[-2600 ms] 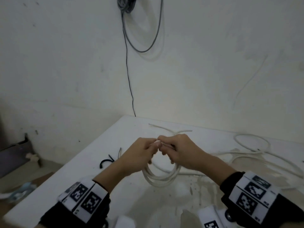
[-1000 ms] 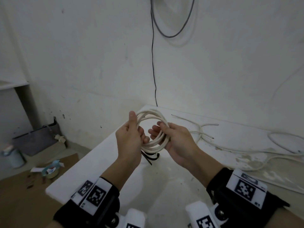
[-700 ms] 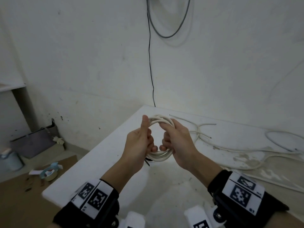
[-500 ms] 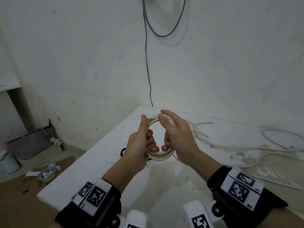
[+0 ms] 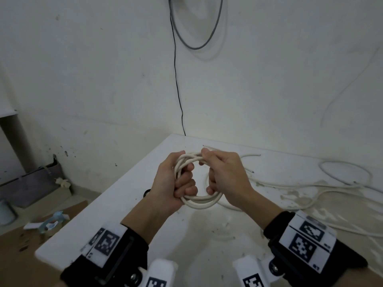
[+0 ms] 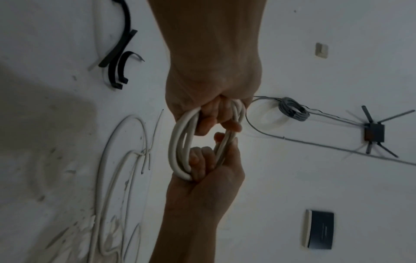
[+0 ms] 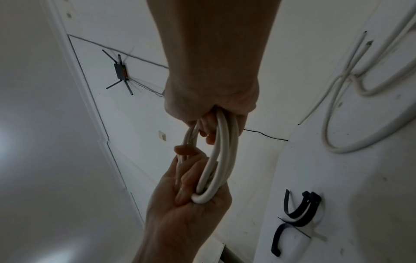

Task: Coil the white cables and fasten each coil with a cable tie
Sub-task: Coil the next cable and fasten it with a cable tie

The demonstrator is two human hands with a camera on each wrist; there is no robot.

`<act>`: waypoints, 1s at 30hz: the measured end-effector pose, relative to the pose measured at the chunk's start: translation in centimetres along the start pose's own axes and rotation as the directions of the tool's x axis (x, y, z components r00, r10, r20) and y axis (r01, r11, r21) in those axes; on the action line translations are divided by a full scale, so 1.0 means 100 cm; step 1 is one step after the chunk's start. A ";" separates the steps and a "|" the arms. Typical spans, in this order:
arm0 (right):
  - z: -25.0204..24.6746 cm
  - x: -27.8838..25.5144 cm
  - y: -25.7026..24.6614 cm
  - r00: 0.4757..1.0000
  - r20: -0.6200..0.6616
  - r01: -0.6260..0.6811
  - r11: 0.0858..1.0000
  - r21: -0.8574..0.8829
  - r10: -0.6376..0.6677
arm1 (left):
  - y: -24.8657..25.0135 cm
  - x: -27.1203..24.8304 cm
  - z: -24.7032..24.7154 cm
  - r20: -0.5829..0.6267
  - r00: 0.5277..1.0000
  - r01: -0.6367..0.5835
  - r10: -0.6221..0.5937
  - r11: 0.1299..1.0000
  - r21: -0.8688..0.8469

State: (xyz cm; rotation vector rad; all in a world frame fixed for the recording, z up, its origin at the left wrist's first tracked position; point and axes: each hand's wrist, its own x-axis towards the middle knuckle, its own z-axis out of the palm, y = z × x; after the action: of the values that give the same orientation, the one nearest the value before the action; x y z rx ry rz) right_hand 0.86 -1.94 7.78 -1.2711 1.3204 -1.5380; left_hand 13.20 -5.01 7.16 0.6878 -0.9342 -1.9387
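A white cable coil point(image 5: 200, 203) of several loops is held upright above the white table point(image 5: 207, 241). My left hand point(image 5: 180, 180) grips its left side with fingers curled through the loop. My right hand point(image 5: 215, 172) grips the right side, its thumb and forefinger pinching the top strands. The left wrist view shows the coil point(image 6: 178, 142) stretched between both fists, and in the right wrist view the coil point(image 7: 223, 153) looks the same. Black cable ties point(image 6: 119, 58) lie loose on the table, and the ties point(image 7: 297, 213) also appear in the right wrist view. No tie shows on the coil.
More loose white cables point(image 5: 342, 179) sprawl over the table's right side. A grey cable loop point(image 5: 196, 38) and a thin black wire point(image 5: 178, 90) hang on the wall behind. The table's left edge point(image 5: 116, 189) drops to a floor with a tape roll point(image 5: 49, 224).
The coil rose from hanging low over the table into both hands. It was turned between them, and my right hand shifted from beneath it to its right side and top.
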 end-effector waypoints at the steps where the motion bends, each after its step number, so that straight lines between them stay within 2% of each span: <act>1: -0.002 0.000 0.001 1.000 0.003 -0.023 1.000 0.000 0.023 | 0.000 0.000 0.001 0.002 1.000 -0.012 0.012 1.000 0.001; 6: -0.013 0.001 -0.005 0.993 0.068 -0.089 0.992 -0.083 0.095 | -0.003 -0.003 0.009 -0.010 0.998 -0.057 0.058 0.997 0.051; 7: -0.014 0.001 -0.007 0.995 0.078 -0.057 0.990 -0.128 0.067 | -0.003 -0.003 0.010 -0.013 0.998 -0.063 0.063 0.997 0.049; 9: -0.016 -0.003 -0.007 0.991 0.110 0.095 0.965 -0.243 -0.070 | -0.003 -0.003 0.013 -0.008 0.998 -0.065 0.066 0.997 0.040; 11: -0.018 -0.004 -0.001 0.960 0.169 0.273 0.893 -0.358 -0.226 | -0.001 -0.003 0.015 0.020 0.998 -0.061 0.060 0.997 0.041; 12: -0.019 -0.004 0.002 0.946 0.179 0.320 0.866 -0.384 -0.271 | 0.000 -0.004 0.015 0.036 0.998 -0.055 0.054 0.997 0.053; 19: -0.025 -0.002 0.006 0.896 0.113 0.421 0.744 -0.519 -0.429 | -0.002 -0.005 0.020 0.054 0.999 -0.010 -0.006 0.958 0.287; 20: -0.027 -0.003 0.005 0.897 0.113 0.420 0.741 -0.524 -0.428 | -0.002 -0.005 0.022 0.059 0.998 0.012 -0.032 0.953 0.304; 25: -0.040 -0.011 -0.001 0.929 0.138 0.369 0.837 -0.403 -0.343 | -0.004 -0.004 0.028 0.105 0.978 0.143 -0.180 0.945 0.294; 28: -0.048 -0.012 -0.003 0.936 0.207 0.350 0.831 -0.432 -0.286 | -0.009 -0.003 0.033 0.089 0.978 0.151 -0.188 0.936 0.317; 30: -0.051 -0.012 -0.003 0.935 0.231 0.348 0.813 -0.467 -0.268 | -0.014 -0.002 0.037 0.046 0.989 0.117 -0.142 0.930 0.348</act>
State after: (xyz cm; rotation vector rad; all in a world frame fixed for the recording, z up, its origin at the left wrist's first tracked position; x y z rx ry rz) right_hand -3.75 0.54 7.94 -1.9802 1.5239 -1.3001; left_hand 9.88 -3.05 8.13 0.9055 -1.3219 -1.9429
